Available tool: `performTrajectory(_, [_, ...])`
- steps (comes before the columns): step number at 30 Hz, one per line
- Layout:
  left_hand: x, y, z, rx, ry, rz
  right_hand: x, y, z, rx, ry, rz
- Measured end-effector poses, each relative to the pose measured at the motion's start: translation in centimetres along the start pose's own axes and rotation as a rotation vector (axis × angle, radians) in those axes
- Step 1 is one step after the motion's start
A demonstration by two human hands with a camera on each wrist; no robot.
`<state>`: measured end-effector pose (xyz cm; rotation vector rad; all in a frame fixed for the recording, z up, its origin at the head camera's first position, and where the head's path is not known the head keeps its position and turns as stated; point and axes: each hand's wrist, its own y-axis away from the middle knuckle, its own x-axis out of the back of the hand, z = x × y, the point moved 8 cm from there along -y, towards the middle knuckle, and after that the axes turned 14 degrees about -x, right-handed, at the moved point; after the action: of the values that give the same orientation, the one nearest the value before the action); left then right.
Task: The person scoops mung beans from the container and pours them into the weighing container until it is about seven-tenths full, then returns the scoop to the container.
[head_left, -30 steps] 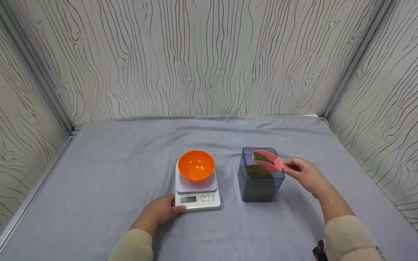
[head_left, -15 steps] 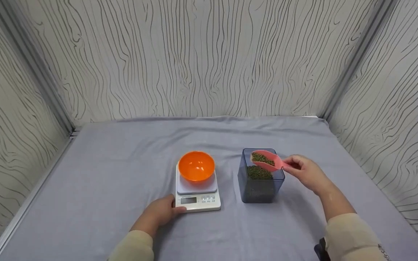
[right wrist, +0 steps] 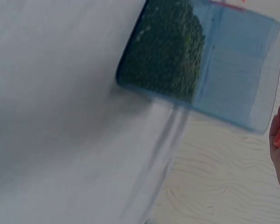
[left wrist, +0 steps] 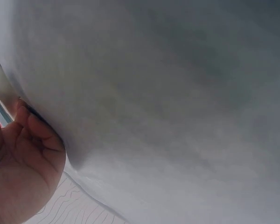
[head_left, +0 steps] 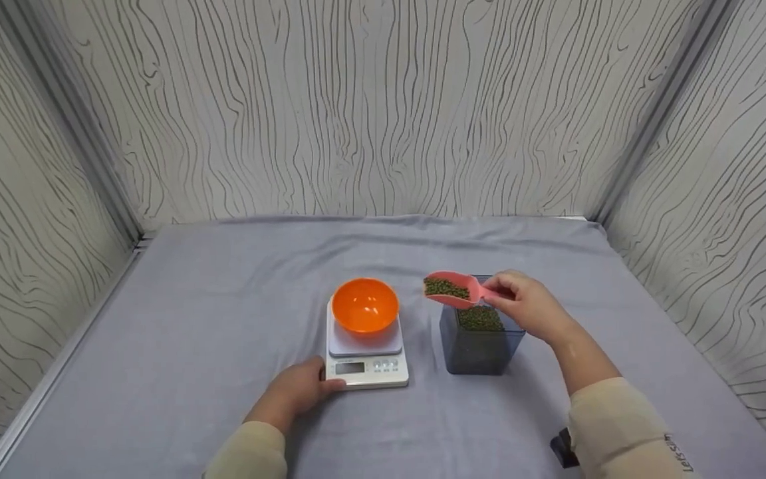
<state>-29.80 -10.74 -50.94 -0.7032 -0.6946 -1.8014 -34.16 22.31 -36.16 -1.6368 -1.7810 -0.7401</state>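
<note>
Rising across the upper frame, a patterned backdrop [head_left: 356, 120] stands behind a grey cloth [head_left: 223, 299] that covers the work surface. Right of centre, a see-through blue container [head_left: 475, 359], partly full, stands upright near a white scale [head_left: 373, 380], close enough, it seems, for a short carry between them. An orange bowl [head_left: 366, 322] rests on the scale's platform at centre, presumably so that its contents can be weighed. The left hand [head_left: 302, 386] pinches the scale's lower-left corner, thumb on top, probably to stop it sliding. The right hand [head_left: 526, 307] pinches the handle of a pink scoop [head_left: 453, 303], above the container with its tip beyond the left rim; it lies nearly level, likely to avoid spilling. Smallest are the greenish grains [head_left: 446, 288], heaped in the scoop and lying in the container; none show in the bowl.
</note>
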Motion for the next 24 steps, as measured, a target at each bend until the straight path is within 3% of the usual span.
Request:
performTrajectory(6, [0.3,0.0,0.6,-0.077,-0.055,0.022,-2.1,-0.6,-2.7,0.074,0.064,0.019])
performTrajectory(15, [0.2,0.0,0.4,-0.027,-0.031,-0.011,-5.1,-1.1,-5.9,0.110,0.122,0.068])
performTrajectory(24, [0.3,0.0,0.3,-0.043,-0.026,-0.003,-7.1,-1.0,-7.1,0.078,0.226,0.093])
